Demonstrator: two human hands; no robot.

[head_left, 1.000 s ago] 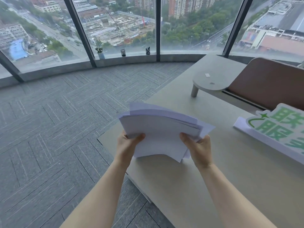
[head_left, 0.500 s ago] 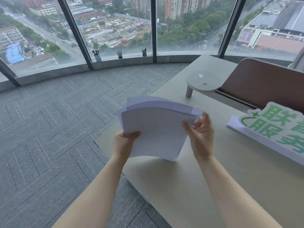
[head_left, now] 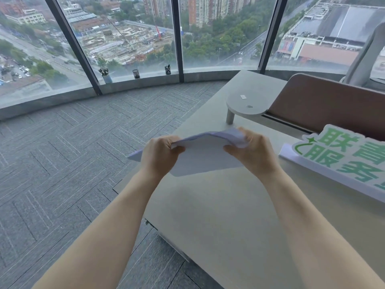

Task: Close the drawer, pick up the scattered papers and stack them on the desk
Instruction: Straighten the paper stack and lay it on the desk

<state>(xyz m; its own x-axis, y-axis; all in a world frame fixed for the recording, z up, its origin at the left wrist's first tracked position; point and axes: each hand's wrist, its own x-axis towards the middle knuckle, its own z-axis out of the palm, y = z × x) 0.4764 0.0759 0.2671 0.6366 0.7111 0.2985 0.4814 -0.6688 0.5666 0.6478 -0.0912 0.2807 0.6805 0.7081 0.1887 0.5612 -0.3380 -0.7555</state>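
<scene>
I count one sheaf of white paper sheets (head_left: 205, 157), held nearly flat above the pale grey table (head_left: 218, 215); my left hand (head_left: 159, 158) pinches its left edge and my right hand (head_left: 253, 152) clamps its right edge, both closed on it. To the right of my right hand lies one white sign with green characters (head_left: 341, 159). Beyond my hands stands one small rounded grey shelf on a leg (head_left: 245, 106), beside a brown divider panel (head_left: 325, 107). Three cups (head_left: 136, 74) sit on the far window ledge. Grey carpet tiles (head_left: 62, 153) spread left of my left hand.
</scene>
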